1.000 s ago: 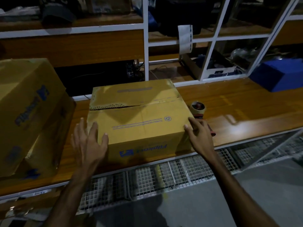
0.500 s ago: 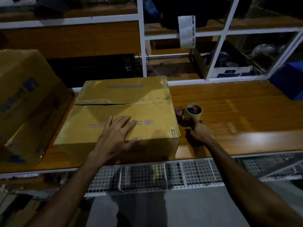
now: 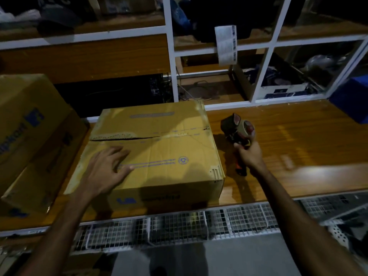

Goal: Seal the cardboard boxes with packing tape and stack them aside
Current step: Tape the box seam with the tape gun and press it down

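My left hand [image 3: 107, 168] lies flat, fingers spread, pinning the box [image 3: 151, 152] on the desk [image 3: 288, 148] so its flaps stay shut; my right hand [image 3: 250, 154] grips the tape dispenser [image 3: 238, 130] just beside it, ready.

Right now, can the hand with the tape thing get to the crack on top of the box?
Probably yes. The right hand grips the tape dispenser just beside the box, and the open seam lies bare. The left hand rests nearer the front, off the seam.
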